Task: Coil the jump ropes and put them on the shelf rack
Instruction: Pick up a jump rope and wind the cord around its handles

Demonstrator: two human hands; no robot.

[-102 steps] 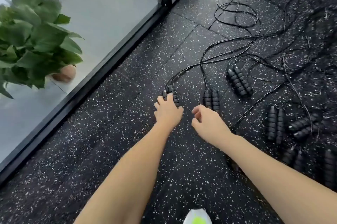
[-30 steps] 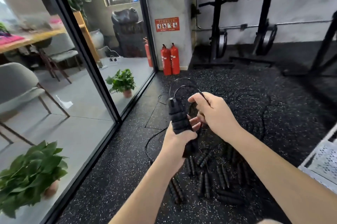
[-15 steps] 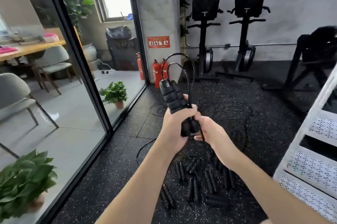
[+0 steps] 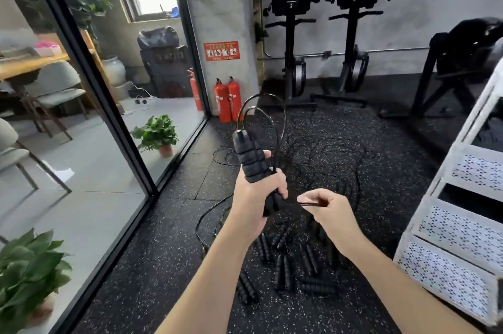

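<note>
My left hand point(image 4: 254, 199) grips a pair of black ribbed jump rope handles point(image 4: 249, 155) upright at chest height. Their thin black cord point(image 4: 273, 116) loops up over the handle tops and runs back down past my fingers. To the right and slightly lower, my right hand point(image 4: 330, 211) pinches a stretch of that cord between thumb and fingers. Several more black handles point(image 4: 285, 265) lie on the speckled floor below my hands, with tangled cords point(image 4: 326, 154) spread behind them. A white perforated shelf rack point(image 4: 462, 214) stands at the right edge.
A glass wall with a black frame point(image 4: 109, 116) runs along the left, with potted plants point(image 4: 156, 133) behind it. Two red fire extinguishers point(image 4: 227, 99) stand by the pillar. Black gym machines point(image 4: 321, 34) line the back wall.
My right hand has slid away from the handles to the right, drawing the cord out. The view has tilted up a little and more of the white rack shows.
</note>
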